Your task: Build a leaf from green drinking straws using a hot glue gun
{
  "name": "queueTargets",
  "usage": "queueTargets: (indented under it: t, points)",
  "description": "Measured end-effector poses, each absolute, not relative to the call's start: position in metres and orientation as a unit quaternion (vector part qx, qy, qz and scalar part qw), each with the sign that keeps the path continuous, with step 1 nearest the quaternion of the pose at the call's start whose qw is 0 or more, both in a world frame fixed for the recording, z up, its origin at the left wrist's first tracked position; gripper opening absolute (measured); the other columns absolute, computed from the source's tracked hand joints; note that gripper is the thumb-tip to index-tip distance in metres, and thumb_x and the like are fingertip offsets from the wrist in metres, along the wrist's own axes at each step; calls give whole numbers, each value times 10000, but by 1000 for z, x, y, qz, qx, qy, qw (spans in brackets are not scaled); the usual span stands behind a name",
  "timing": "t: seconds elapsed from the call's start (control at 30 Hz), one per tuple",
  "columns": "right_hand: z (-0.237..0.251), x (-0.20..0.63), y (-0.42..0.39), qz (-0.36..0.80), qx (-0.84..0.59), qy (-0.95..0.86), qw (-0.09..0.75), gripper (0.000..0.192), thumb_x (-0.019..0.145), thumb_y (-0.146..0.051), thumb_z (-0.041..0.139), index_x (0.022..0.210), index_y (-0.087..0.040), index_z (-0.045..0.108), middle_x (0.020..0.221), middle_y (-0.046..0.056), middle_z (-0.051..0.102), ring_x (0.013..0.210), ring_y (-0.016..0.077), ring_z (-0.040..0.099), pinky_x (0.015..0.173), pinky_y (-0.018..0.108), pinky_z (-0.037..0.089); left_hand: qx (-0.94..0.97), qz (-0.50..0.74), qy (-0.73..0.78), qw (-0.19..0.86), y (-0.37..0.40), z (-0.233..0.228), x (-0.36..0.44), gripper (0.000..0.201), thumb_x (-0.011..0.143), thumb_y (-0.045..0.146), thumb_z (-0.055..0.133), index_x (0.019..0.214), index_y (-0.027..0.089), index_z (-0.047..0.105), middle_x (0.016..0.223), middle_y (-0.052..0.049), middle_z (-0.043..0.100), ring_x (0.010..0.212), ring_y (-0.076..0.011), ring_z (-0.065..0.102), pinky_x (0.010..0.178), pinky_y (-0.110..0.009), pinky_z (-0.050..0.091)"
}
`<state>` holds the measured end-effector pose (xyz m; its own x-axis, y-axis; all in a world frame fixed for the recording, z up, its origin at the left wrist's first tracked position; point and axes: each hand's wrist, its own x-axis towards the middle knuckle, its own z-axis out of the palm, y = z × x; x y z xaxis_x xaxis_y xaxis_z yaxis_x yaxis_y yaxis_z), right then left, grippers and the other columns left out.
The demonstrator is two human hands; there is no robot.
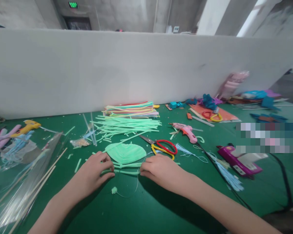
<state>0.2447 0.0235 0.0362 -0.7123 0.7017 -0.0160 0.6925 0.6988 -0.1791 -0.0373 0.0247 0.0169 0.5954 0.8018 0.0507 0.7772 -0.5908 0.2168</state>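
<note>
My left hand (pixel 94 172) and my right hand (pixel 161 169) rest on the green table (pixel 146 208), each pinching one end of a mint-green pipe cleaner (pixel 127 170) stretched between them. Just behind it lies a flat mint-green leaf-shaped piece (pixel 125 152) made of pipe cleaners. A thin wire loop (pixel 130 194) with a small green tuft (pixel 114 190) lies in front of my hands. Scissors with red and yellow handles (pixel 162 147) lie right behind my right hand.
Loose mint pipe cleaners (pixel 127 126) and a multicoloured stack (pixel 133 110) lie by the white partition (pixel 136 65). A pink glue gun (pixel 187 130), a purple glue gun (pixel 239 161), a yellow glue gun (pixel 26 126), wooden sticks and clear wrap (pixel 26 182) surround me.
</note>
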Motion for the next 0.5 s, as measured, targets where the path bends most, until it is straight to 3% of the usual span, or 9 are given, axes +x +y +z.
queueTargets:
  t: [0.23,0.37,0.5]
  points:
    - [37,255,22,178,-410,-893,53,171,917,-286,616,1073,-220,639,967,39,727,864,215,675,627,278,391,854,49,506,115,23,19,-50,186,937,385,503,930,247,627,1006,-52,621,958,-254,539,803,-382,425]
    - [37,274,22,225,-431,-872,46,282,875,-239,636,1154,-230,591,924,33,715,848,218,659,643,279,398,847,28,514,132,19,27,-58,233,930,342,453,795,235,610,879,-47,646,874,-241,568,769,-359,436]
    - [49,285,22,316,-448,-833,71,286,928,-295,560,1211,-252,563,900,11,705,795,172,639,653,262,410,827,71,536,150,20,34,-65,278,956,396,394,877,241,610,844,-34,674,783,-211,610,729,-322,455]
